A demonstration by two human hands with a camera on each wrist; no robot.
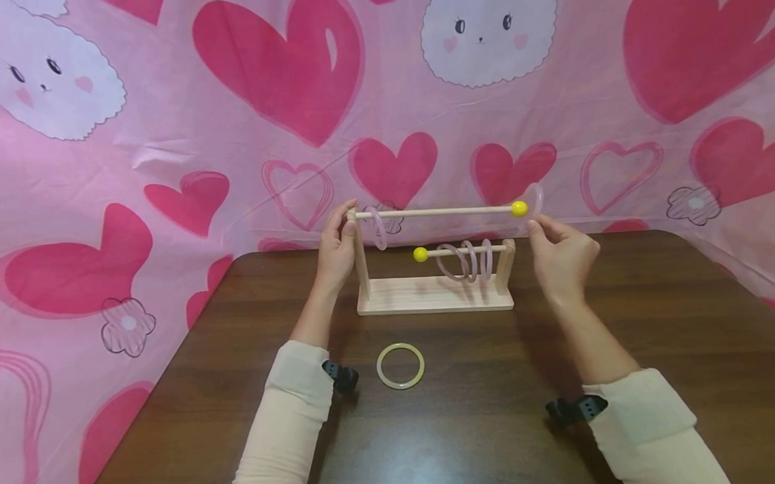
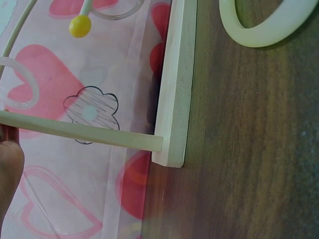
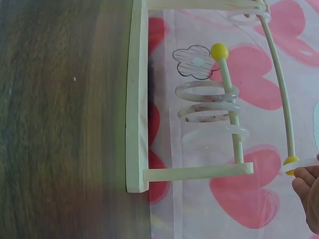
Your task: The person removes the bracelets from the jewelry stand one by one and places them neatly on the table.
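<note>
A wooden bangle stand (image 1: 434, 301) has two rods tipped with yellow balls. My left hand (image 1: 336, 251) holds the top of its taller left post. Between thumb and fingers, my right hand (image 1: 564, 261) pinches a translucent pale bangle (image 1: 539, 195) beside the upper rod's yellow ball (image 1: 519, 209). In the right wrist view this held bangle (image 3: 301, 164) overlaps the ball. One pale bangle (image 1: 382, 243) hangs on the upper rod near the left post. Three more bangles (image 1: 488, 261) hang on the lower rod (image 1: 432, 253).
A yellow-green bangle (image 1: 400, 387) lies flat on the brown wooden table (image 1: 471, 424), in front of the stand and between the forearms. Behind the table hangs a pink cloth (image 1: 395, 106) printed with hearts. Each wrist wears a small black camera (image 1: 568, 411).
</note>
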